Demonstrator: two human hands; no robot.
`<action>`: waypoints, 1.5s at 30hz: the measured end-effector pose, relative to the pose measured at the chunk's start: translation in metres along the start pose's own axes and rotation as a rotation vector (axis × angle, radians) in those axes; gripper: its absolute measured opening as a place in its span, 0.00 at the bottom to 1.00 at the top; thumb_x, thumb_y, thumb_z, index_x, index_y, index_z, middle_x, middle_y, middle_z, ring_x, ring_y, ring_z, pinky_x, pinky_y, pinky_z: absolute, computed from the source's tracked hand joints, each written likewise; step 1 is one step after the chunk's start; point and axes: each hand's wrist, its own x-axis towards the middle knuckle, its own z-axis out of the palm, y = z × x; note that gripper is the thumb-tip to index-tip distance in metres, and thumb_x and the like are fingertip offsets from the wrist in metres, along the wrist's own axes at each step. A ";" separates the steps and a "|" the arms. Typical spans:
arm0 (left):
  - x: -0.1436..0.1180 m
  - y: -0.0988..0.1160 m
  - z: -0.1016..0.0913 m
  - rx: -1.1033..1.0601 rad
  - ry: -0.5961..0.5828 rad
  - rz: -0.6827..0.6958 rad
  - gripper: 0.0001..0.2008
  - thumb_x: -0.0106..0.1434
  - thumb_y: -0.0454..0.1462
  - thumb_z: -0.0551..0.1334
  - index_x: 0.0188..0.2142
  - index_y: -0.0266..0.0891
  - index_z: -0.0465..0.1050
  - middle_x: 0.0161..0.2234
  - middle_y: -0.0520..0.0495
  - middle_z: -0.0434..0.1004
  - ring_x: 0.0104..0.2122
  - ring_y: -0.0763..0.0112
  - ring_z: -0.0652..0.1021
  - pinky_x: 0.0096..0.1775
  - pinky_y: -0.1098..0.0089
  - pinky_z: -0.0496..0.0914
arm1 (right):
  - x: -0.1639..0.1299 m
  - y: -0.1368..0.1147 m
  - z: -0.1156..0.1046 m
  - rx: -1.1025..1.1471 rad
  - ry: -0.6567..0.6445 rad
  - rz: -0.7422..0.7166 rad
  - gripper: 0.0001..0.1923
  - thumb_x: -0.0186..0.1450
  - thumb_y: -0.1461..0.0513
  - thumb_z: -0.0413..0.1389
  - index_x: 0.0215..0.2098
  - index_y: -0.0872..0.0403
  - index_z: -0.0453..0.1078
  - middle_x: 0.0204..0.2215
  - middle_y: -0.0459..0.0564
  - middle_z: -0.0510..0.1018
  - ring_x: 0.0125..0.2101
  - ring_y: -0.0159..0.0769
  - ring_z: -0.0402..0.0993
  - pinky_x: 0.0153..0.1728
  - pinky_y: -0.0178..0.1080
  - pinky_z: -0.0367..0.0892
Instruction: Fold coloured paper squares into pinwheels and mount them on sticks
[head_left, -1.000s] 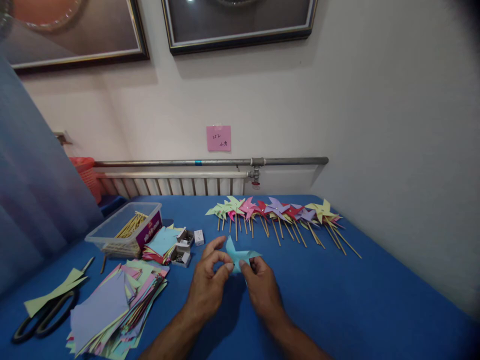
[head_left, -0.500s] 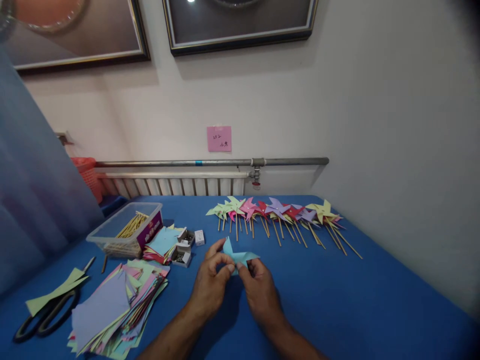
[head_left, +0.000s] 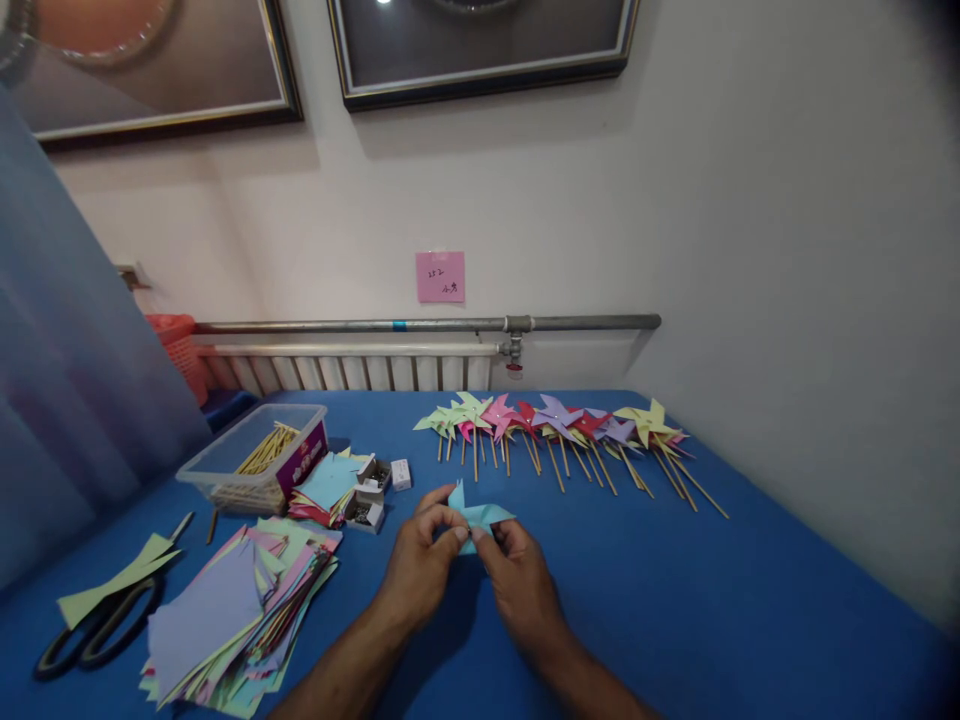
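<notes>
Between my two hands, over the blue table, is a light blue paper pinwheel (head_left: 484, 514) with folded blades. My left hand (head_left: 421, 560) pinches it from the left, thumb and fingers close to its centre. From the right, my right hand (head_left: 517, 580) grips it, its thumb pressed near the middle and a blade lying over the fingers. The two thumb tips almost meet. Whatever sits under the fingertips at the centre is too small to make out.
Finished pinwheels (head_left: 555, 415) on sticks lie along the back. At left are a plastic box (head_left: 199, 470) of sticks, cut paper squares (head_left: 330, 485), small pin boxes (head_left: 366, 512), a paper pile (head_left: 206, 610) and black-handled scissors (head_left: 120, 625) under green paper.
The pinwheel has tilted and shifted slightly in my hands, both of which keep their grip. The whole view has moved a few pixels; the things on the table lie as before.
</notes>
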 end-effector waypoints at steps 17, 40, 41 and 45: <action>-0.003 -0.001 0.000 0.022 0.015 0.017 0.08 0.65 0.33 0.59 0.31 0.42 0.75 0.63 0.41 0.78 0.69 0.55 0.71 0.67 0.55 0.67 | 0.003 0.006 0.002 0.051 -0.012 -0.005 0.14 0.60 0.50 0.63 0.37 0.50 0.80 0.31 0.48 0.85 0.35 0.44 0.79 0.38 0.40 0.72; -0.005 -0.001 0.005 -0.020 0.066 0.024 0.07 0.64 0.34 0.60 0.30 0.42 0.75 0.55 0.41 0.81 0.60 0.57 0.78 0.61 0.61 0.70 | 0.003 0.001 0.001 0.094 -0.063 0.016 0.10 0.59 0.53 0.63 0.33 0.50 0.77 0.24 0.42 0.75 0.27 0.36 0.66 0.31 0.36 0.64; -0.005 -0.002 0.005 -0.046 0.073 0.036 0.06 0.63 0.35 0.60 0.30 0.41 0.75 0.55 0.40 0.81 0.58 0.56 0.78 0.60 0.59 0.70 | 0.003 0.001 0.001 0.092 -0.066 0.016 0.10 0.59 0.53 0.63 0.34 0.50 0.77 0.24 0.42 0.75 0.27 0.36 0.66 0.30 0.36 0.64; -0.006 -0.003 0.006 -0.144 0.106 0.068 0.07 0.61 0.40 0.61 0.29 0.41 0.75 0.52 0.37 0.81 0.57 0.49 0.78 0.59 0.53 0.68 | 0.002 0.000 0.001 0.093 -0.070 0.005 0.10 0.59 0.53 0.63 0.33 0.50 0.77 0.25 0.42 0.74 0.27 0.36 0.66 0.30 0.36 0.64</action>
